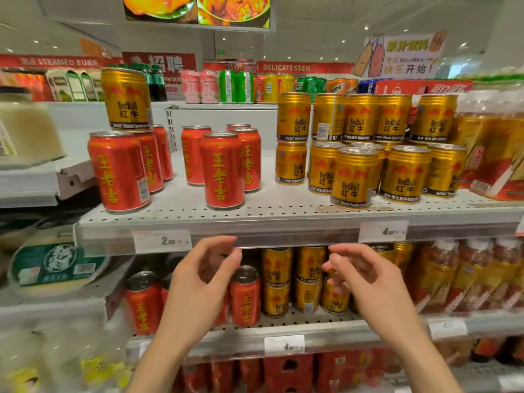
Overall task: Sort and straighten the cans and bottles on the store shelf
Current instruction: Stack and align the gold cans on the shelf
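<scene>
On the upper shelf (175, 219) stand two clusters of red cans, one at the left (119, 171) and one in the middle (222, 170). A single gold can (126, 99) sits on top of the left red cans. To the right, gold cans (365, 148) are stacked two high, with one gold can (353, 178) forward near the shelf edge. The lower shelf holds red cans (245, 296) and gold cans (307, 279). My left hand (204, 276) and my right hand (365, 279) hover in front of the lower shelf, fingers curled apart, holding nothing.
Shrink-wrapped orange packs (490, 154) fill the right end of the upper shelf, and bagged goods (467, 276) sit below them. A pale jar (25, 129) and a green tub (56, 265) rest on the neighbouring shelves at left. Price tags (163, 241) line the shelf rails.
</scene>
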A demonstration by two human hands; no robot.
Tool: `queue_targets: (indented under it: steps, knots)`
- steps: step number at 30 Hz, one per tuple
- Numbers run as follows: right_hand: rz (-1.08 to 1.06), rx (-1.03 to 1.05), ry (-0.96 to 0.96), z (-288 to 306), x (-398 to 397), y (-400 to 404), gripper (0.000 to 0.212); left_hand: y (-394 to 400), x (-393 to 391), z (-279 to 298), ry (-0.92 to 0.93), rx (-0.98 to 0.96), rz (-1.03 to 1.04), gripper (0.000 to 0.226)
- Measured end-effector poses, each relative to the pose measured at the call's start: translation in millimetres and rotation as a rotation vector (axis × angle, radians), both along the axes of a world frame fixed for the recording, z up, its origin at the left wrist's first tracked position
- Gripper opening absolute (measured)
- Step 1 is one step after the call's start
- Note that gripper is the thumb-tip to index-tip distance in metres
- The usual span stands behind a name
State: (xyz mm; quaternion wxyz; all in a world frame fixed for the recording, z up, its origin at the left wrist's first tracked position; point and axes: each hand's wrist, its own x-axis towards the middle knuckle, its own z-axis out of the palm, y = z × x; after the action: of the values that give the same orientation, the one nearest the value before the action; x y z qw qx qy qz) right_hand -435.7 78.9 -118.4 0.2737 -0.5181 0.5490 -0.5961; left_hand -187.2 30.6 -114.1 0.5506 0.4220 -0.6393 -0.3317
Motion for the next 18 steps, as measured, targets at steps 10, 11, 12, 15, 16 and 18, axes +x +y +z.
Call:
queue_targets:
  steps: [10, 11, 12, 15, 16, 18]
  knots:
    - [-0.093, -0.042, 0.070, 10.2, 106.9, -9.6, 0.010, -18.1, 91.8, 13.0, -0.015, -0.016, -0.137, 0.013]
    - [-0.095, -0.047, 0.086, 12.8, 111.8, -9.6, 0.010, -18.5, 95.5, 15.3, -0.008, -0.022, -0.141, 0.013]
    - [-0.094, -0.053, 0.102, 16.1, 116.1, -9.7, 0.010, -18.7, 98.8, 17.8, 0.003, -0.028, -0.142, 0.013]
    - [-0.083, -0.077, 0.138, 28.7, 126.0, -11.9, 0.008, -20.4, 108.9, 25.0, 0.017, -0.064, -0.125, 0.014]
    - [-0.076, -0.090, 0.144, 34.0, 128.2, -13.4, 0.008, -20.9, 112.3, 28.6, 0.005, -0.086, -0.112, 0.015]
    - [-0.062, -0.120, 0.167, 46.7, 132.2, -17.3, 0.008, -20.0, 119.2, 38.7, -0.030, -0.131, -0.091, 0.016]
